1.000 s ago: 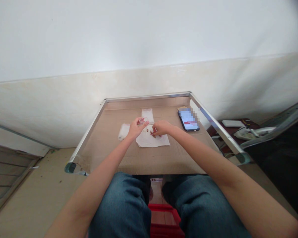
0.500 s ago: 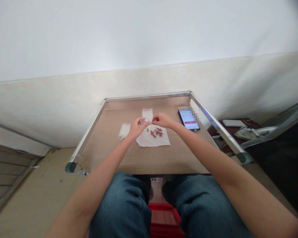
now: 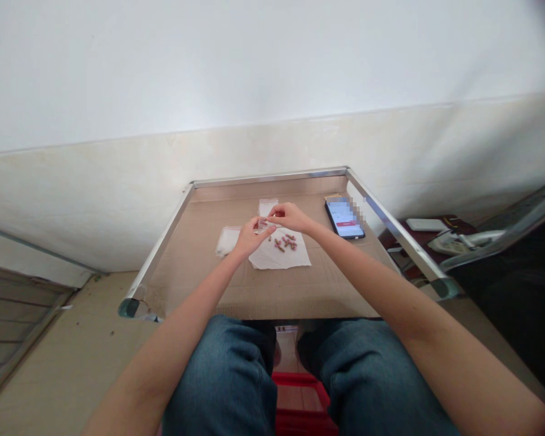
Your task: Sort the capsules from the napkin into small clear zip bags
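My left hand point(image 3: 251, 235) grips a small clear plastic bag point(image 3: 262, 224) between thumb and fingers, above the middle of the table. At the bag's right edge my right hand point(image 3: 287, 217) is closed in a pinch, its fingertips on the plastic. Just below the hands a white paper sheet point(image 3: 279, 260) lies flat, bearing several small reddish-brown pieces point(image 3: 290, 242) whose kind I cannot make out. A stack of clear plastic bags point(image 3: 227, 240) rests left of my left hand. Another clear bag point(image 3: 268, 204) lies behind the hands, partly covered by them.
A phone point(image 3: 345, 218) with its screen lit lies at the back right of the cardboard-covered table point(image 3: 200, 284). A raised metal rim point(image 3: 272, 177) runs along the back and sides. Beyond the right side, a white object point(image 3: 427, 225) sits on a lower surface.
My right hand has moved slightly left and is now close against the bag and the left hand. The left hand stays nearly in place.
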{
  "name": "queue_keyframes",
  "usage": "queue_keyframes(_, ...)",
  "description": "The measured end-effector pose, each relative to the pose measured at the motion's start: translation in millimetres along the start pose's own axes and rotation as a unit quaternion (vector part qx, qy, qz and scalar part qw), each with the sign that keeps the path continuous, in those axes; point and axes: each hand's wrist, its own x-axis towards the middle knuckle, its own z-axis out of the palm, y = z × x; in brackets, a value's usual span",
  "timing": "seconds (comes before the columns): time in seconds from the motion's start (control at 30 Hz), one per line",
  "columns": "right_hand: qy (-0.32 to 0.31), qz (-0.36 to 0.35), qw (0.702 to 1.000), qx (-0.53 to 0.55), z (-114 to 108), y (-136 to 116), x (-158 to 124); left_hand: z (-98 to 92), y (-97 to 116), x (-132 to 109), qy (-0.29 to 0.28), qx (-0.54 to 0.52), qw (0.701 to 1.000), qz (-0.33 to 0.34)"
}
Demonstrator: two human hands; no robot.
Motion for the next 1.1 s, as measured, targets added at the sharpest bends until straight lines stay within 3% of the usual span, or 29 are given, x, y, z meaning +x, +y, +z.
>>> queue_keyframes(0.13, 0.076, 0.02, 0.997, -0.012, 4, 8, -1, -2.8, 0, 0, 0.026, 0.006, 0.999, -0.024)
queue_keyframes(0.2, 0.083, 0.039, 0.995, -0.038, 9, 15, -2, -4.4, -2, 0, 0.041, 0.002, 0.999, -0.032)
queue_keyframes(0.4, -0.101, 0.058, 0.971, -0.208, 27, 28, -10, -6.2, -11, 4, 0.08, -0.031, 0.996, -0.039)
queue_keyframes(0.6, -0.121, 0.079, 0.953, -0.265, 35, 17, -12, -5.9, -12, 5, 0.089, -0.043, 0.994, -0.041)
queue_keyframes(0.97, -0.091, 0.05, 0.958, -0.269, 40, 16, -13, -5.6, -13, 6, 0.085, -0.044, 0.994, -0.047)
queue_keyframes(1.1, -0.032, 0.059, 0.972, -0.225, 27, 17, -10, -5.6, -12, 5, 0.079, -0.045, 0.995, -0.049)
